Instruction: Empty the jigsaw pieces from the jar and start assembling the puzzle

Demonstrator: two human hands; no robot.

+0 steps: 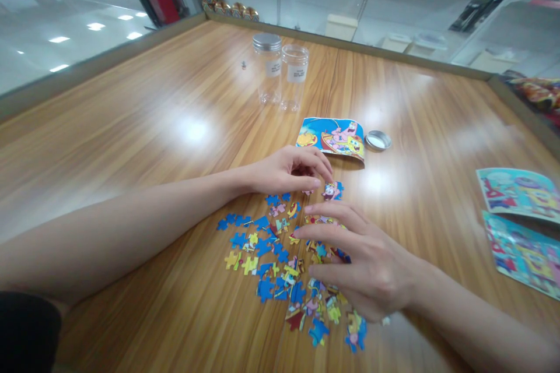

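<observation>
Loose jigsaw puzzle pieces [265, 245], blue, yellow and pink, lie scattered on the wooden table in front of me. At the far edge of the pile, my left hand [291, 169] hovers with loosely curved fingers, thumb and fingertips apart. Just beyond its fingertips is a pink-and-blue cluster of puzzle pieces [333, 190]. My right hand [367, 256] spreads its fingers over the right side of the pile, hiding some pieces below. Past my left hand lies a curled cartoon picture sheet [335, 137], blue with pink and yellow figures.
Two clear plastic jars [268, 78] stand farther back, one with a silver lid. A loose metal lid [378, 140] lies right of the picture sheet. Two more cartoon sheets [522, 250] are at the right. A raised border [350, 44] edges the table; shelves stand behind it.
</observation>
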